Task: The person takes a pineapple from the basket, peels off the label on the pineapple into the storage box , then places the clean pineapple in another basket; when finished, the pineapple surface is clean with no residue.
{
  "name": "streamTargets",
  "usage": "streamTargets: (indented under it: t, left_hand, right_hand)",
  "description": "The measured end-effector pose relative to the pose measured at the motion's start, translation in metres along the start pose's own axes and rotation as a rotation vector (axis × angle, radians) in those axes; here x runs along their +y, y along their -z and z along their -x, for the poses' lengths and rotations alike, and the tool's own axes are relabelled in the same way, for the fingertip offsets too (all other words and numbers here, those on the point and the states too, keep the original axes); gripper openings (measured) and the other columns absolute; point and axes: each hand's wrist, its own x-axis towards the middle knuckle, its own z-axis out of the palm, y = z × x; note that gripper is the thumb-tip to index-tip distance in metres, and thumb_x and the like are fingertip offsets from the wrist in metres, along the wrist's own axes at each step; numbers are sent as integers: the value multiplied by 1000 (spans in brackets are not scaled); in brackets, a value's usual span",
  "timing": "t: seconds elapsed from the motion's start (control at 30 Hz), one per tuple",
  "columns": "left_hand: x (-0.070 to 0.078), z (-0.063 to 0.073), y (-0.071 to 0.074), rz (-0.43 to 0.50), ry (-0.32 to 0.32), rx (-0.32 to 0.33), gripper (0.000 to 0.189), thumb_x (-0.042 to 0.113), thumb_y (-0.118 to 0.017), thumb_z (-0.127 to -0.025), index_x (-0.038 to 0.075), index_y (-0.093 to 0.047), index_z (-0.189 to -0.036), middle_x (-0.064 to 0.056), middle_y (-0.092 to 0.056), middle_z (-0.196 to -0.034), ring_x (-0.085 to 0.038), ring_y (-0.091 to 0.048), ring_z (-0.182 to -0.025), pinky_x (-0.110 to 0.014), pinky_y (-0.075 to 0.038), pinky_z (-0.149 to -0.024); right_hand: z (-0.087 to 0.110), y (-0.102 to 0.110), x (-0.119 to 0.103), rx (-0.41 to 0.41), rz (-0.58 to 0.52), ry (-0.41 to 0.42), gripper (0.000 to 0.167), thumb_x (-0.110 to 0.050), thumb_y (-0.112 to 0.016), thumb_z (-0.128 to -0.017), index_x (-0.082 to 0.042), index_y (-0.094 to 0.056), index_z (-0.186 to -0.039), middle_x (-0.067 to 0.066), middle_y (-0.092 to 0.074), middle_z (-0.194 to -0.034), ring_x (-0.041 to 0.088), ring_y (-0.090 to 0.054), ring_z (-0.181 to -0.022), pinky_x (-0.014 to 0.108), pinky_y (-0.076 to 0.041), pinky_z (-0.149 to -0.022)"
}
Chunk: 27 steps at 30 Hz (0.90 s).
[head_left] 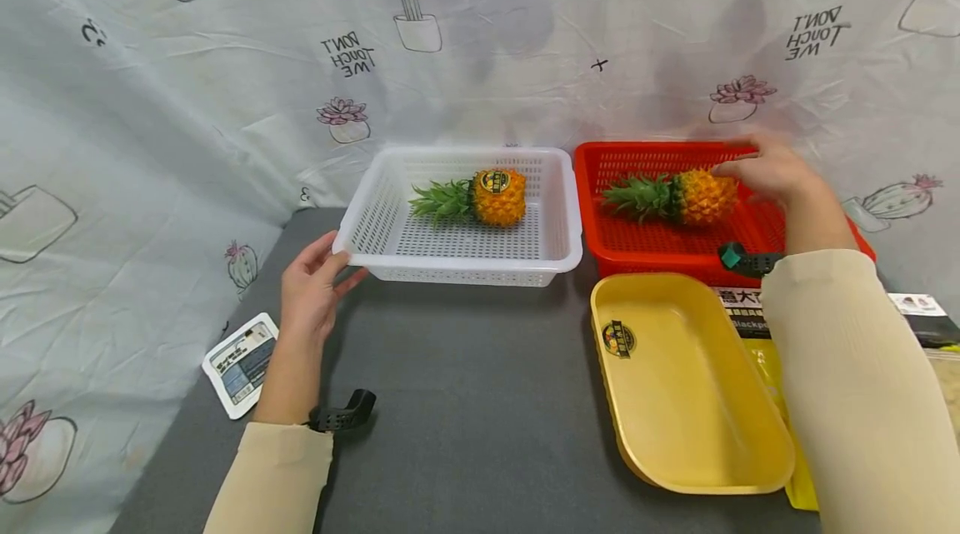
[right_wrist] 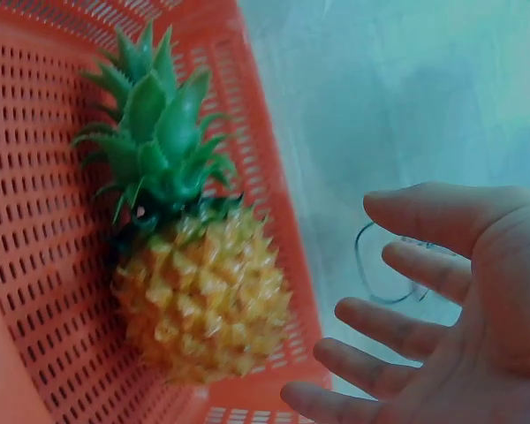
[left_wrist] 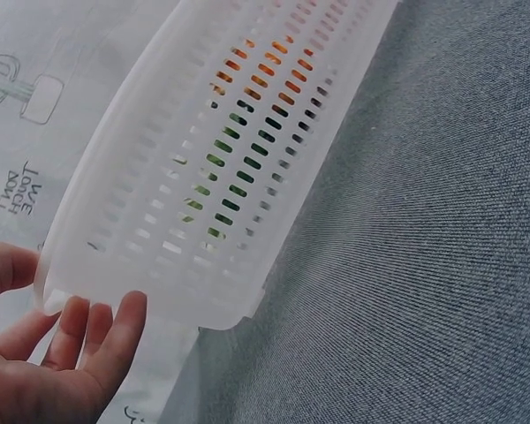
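My left hand [head_left: 311, 288] holds the front left corner of a white perforated basket [head_left: 457, 263]. In the left wrist view its fingers lie at the rim and outer wall. A small pineapple [head_left: 506, 209] with a dark round sticker lies in that basket, leaves to the left. Beside it stands a red perforated basket [head_left: 652, 259] with a second pineapple [head_left: 705, 199], also lying on its side. My right hand [head_left: 776, 170] hovers over the red basket's right part, close to this fruit. In the right wrist view its fingers [right_wrist: 397, 329] are spread, apart from the pineapple [right_wrist: 203, 300].
A yellow tray [head_left: 682, 401] with a dark sticker stands in front of the red basket. Yellow and black packages [head_left: 802, 467] lie partly under my right forearm. At left on the grey table [head_left: 465, 426] is a white labelled pack [head_left: 242, 366]. A printed sheet [head_left: 525, 42] hangs behind.
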Motion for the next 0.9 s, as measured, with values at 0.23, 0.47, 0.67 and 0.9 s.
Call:
streamTargets:
  t: [0.23, 0.47, 0.67, 0.9]
  left_hand:
    - [1, 1, 0, -11, 4, -1, 47, 3, -63, -101, 11, -57, -147, 1, -59, -128, -19, -64, -120, -31, -63, -85]
    - [1, 1, 0, -31, 0, 11, 46, 4, -64, -101, 11, -58, -146, 1, -61, -128, -17, -65, -117, -31, -63, -84]
    - [-1, 2, -1, -46, -15, 14, 47, 4, -64, -100, 11, -57, -147, 2, -61, -127, -13, -67, -112, -30, -63, -84]
    - [-2, 3, -2, -65, -34, 23, 47, 5, -64, -101, 12, -57, -147, 1, -61, -128, -14, -66, -114, -29, -63, -84]
  right_hand:
    - [7, -3, -22, -25, -71, 12, 81, -42, -53, -106, -13, -9, -168, 25, -12, -171, 52, -27, -148, 69, -33, -115]
    - [13, -9, -50, -49, -115, 49, 77, -46, -54, -105, -16, -18, -167, 15, -28, -169, 38, -34, -148, 60, -38, -118]
    - [13, -22, -71, -70, -207, 80, 70, -43, -57, -105, -15, -28, -163, 14, -30, -166, 32, -40, -146, 25, -57, -94]
    - [5, -55, -91, -99, -329, 63, 68, -41, -58, -105, -15, -33, -162, 15, -33, -165, 35, -44, -144, 29, -58, -96]
